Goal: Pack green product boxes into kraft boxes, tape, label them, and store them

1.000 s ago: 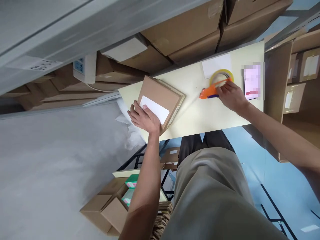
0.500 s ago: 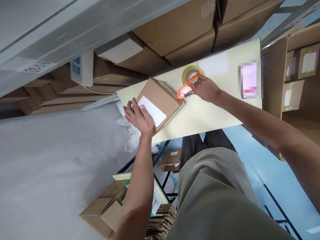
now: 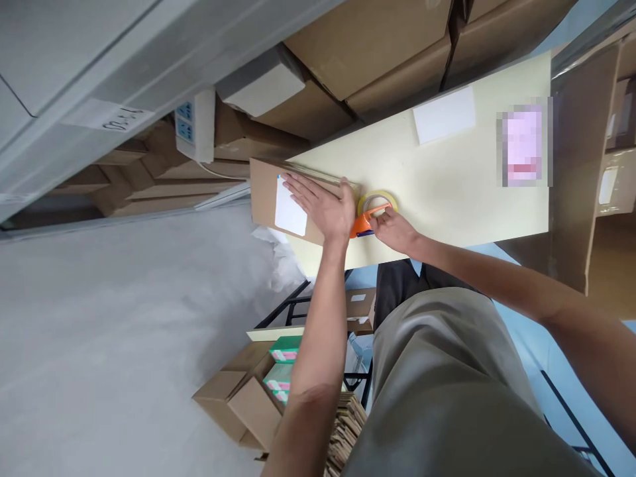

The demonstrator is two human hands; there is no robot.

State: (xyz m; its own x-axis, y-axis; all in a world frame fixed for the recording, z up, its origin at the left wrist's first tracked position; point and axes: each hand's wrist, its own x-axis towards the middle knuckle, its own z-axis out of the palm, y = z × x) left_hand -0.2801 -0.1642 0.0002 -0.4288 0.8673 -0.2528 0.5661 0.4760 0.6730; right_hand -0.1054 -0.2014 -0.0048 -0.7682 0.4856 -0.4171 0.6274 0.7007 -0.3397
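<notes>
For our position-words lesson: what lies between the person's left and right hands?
In the head view, the orange tape dispenser with its tape roll lies between the left hand, flat on the box, and the right hand, gripping the dispenser.

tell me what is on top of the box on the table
On top of the box are a white label and the left hand. The hand covers part of the label and box, so anything beneath it cannot be seen.
</notes>
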